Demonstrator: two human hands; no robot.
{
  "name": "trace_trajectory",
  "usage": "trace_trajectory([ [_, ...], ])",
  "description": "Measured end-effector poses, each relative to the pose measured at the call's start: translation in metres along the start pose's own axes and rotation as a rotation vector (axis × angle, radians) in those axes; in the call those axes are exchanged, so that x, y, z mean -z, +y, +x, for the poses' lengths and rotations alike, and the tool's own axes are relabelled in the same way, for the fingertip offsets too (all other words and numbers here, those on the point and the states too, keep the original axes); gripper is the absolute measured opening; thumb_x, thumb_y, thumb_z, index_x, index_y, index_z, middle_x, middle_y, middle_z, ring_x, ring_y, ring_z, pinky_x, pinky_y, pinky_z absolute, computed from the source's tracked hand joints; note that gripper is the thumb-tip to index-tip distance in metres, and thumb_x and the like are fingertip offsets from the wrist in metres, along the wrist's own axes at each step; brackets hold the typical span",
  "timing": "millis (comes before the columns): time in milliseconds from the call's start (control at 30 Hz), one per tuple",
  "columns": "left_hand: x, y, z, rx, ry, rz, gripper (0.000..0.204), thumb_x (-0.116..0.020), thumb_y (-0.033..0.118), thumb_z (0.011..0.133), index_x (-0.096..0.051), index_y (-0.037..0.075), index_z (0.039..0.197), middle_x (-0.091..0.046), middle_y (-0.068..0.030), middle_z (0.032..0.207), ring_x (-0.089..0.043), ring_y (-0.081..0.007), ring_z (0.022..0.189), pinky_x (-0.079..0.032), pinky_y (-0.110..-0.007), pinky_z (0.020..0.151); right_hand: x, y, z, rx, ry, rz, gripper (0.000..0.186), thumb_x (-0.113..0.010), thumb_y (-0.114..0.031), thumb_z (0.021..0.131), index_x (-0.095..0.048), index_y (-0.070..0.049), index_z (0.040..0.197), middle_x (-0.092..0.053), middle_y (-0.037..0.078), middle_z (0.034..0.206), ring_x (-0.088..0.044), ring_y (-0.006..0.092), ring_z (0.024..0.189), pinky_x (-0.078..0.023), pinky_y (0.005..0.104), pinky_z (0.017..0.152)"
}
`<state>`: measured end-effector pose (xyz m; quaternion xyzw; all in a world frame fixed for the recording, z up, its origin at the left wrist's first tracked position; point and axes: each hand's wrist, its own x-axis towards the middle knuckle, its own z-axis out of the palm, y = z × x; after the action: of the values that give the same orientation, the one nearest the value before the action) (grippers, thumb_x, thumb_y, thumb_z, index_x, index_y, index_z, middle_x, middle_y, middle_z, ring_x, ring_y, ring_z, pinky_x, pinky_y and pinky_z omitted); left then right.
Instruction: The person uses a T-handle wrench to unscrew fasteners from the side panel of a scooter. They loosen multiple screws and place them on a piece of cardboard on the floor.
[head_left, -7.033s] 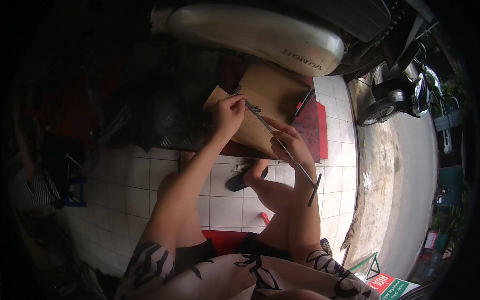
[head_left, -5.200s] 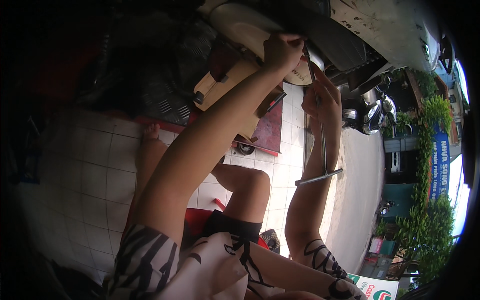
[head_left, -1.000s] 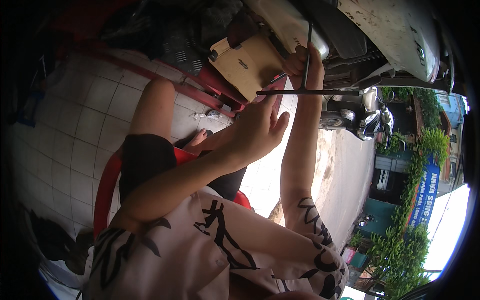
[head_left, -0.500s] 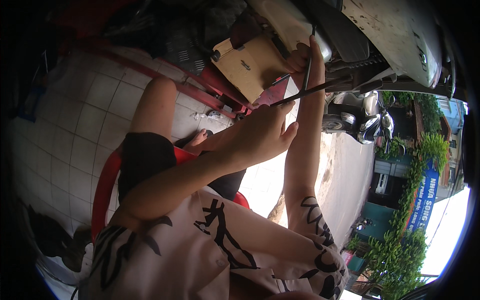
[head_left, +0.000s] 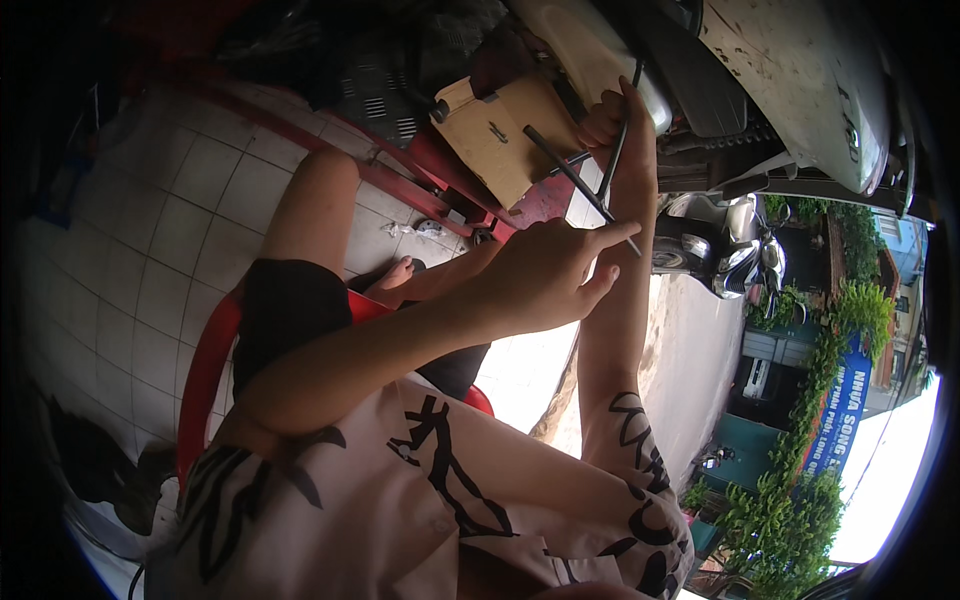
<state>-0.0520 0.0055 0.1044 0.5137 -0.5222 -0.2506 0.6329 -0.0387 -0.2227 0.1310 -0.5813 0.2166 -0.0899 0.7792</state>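
Sitting on a red chair (head_left: 205, 365), we have cardboard (head_left: 480, 160) ahead on a red stand (head_left: 552, 198); our left hand (head_left: 560, 270), thumb and index finger spread apart, touches the crossbar of a T-handle wrench (head_left: 568, 175); our right hand (head_left: 610, 125) holds its shaft with curled fingers, below the motorcycle (head_left: 790, 90), its tip indistinct.

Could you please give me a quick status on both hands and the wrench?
Right hand around shaft of T-handle wrench. Left hand at crossbar, partly open. Right forearm behind crossbar in view; clearance unclear.
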Motion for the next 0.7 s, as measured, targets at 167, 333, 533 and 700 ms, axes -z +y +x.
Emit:
trace_trajectory([
  [167,-0.011,-0.029,-0.014,0.011,0.240,0.128,0.055,-0.064,0.014,0.087,-0.042,-0.007,0.133,-0.054,-0.0087,0.057,-0.056,-0.0218,0.051,-0.046,-0.035,0.053,0.006,-0.004,0.000,0.027,0.029,0.030,0.046,-0.042,-0.039,0.098,-0.029,-0.021,0.058,-0.019,-0.006,0.048,-0.016,0.0101,0.041,-0.017,0.0289,0.043],
  [333,0.010,0.013,0.002,-0.009,0.363,0.020,0.061,-0.061,0.014,0.090,-0.034,-0.005,0.140,-0.054,-0.0083,0.057,-0.055,-0.0218,0.050,-0.045,-0.035,0.053,-0.002,-0.006,0.002,0.079,0.091,-0.024,0.045,-0.042,-0.038,0.097,-0.029,-0.020,0.058,-0.018,-0.006,0.048,-0.016,0.0103,0.041,-0.017,0.0293,0.044],
  [533,0.008,0.025,0.006,-0.037,-0.025,0.126,0.048,-0.060,0.015,0.088,-0.050,0.005,0.134,-0.062,-0.0155,0.065,-0.062,-0.0312,0.057,-0.050,-0.041,0.057,0.006,-0.012,0.004,0.078,0.020,0.000,0.046,-0.040,-0.039,0.098,-0.029,-0.020,0.058,-0.018,-0.005,0.048,-0.014,0.0109,0.042,-0.017,0.0297,0.045],
  [700,-0.014,-0.015,0.004,-0.061,0.275,0.032,0.025,-0.059,0.008,0.090,-0.066,0.001,0.112,-0.062,-0.0195,0.066,-0.064,-0.0297,0.059,-0.050,-0.037,0.060,0.012,-0.003,0.009,0.040,0.038,0.064,0.047,-0.039,-0.039,0.099,-0.028,-0.018,0.058,-0.017,-0.005,0.049,-0.014,0.0102,0.044,-0.016,0.0292,0.046],
])
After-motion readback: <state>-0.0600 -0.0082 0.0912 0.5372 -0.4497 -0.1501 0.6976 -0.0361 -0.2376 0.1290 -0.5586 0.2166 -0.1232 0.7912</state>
